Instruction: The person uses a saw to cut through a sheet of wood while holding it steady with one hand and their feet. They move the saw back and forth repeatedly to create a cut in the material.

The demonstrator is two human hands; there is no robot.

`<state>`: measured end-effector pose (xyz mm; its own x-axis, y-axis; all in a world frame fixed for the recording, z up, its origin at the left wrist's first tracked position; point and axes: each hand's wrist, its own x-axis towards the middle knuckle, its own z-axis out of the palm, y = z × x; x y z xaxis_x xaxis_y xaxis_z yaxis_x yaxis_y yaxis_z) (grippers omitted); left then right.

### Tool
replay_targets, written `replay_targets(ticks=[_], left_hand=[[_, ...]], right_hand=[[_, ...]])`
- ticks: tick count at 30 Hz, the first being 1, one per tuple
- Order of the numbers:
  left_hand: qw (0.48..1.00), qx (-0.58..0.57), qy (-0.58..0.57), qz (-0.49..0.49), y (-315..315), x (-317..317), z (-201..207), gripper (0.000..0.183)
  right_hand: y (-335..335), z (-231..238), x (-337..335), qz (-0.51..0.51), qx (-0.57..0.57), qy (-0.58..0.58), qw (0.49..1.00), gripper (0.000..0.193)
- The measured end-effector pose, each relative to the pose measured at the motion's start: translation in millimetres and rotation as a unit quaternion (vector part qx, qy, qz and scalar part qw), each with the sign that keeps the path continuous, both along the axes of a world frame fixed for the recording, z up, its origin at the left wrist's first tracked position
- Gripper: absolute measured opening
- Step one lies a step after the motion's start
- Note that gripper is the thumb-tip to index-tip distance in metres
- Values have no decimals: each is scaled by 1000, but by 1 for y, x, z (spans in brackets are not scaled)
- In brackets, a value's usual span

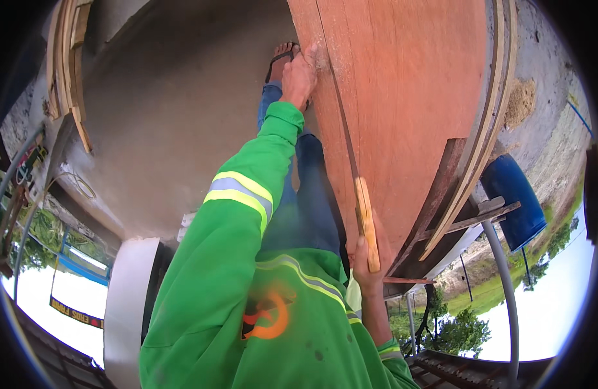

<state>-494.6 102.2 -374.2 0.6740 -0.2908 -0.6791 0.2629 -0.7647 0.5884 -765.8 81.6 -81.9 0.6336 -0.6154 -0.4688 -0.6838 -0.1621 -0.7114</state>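
A handsaw (346, 133) with a thin dark blade and a yellowish wooden handle lies along a reddish-brown plywood sheet (415, 97). My right hand (369, 262) is closed round its handle, close to my body. The blade runs away from me, along or in a line near the sheet's left side; how deep it sits, I cannot make out. Further off, my left hand (300, 76) grips the left edge of the plywood, with some fingers hidden. Pale dust lies on the wood beside that hand.
My sandalled foot (283, 58) stands on the concrete floor (182, 129) just beyond my left hand. Long wooden strips (490, 129) run by the sheet's right side. A blue drum (514, 201) and a grey pole (503, 279) stand at the right. More timber (67, 61) is at the far left.
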Motion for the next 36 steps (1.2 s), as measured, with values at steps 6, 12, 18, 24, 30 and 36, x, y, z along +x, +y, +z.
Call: replay_targets(ticks=[6,12,18,24,30,36], left_hand=[[998,-13,43,-51,-22,-15,6,70],[1000,4,21,-10,2,0,1,73],[996,-17,-59,-70,-27,-10,-11,70],[999,3,32,-35,-1,6,-6,77],[999,-12,-1,-41,-17,-17,-2,75],[998,-10,-17,-59,8,15,-18,75]], right_hand=[[-53,-129,125,-71,-53,-82,993,40],[2,33,-24,-31,49,27,998,48],[-65,-151,148,-90,-11,-86,992,36],[9,38,8,-19,2,24,1000,46],[-36,-114,91,-43,-49,-37,997,43],[-9,-43,41,-10,-32,-10,999,45]])
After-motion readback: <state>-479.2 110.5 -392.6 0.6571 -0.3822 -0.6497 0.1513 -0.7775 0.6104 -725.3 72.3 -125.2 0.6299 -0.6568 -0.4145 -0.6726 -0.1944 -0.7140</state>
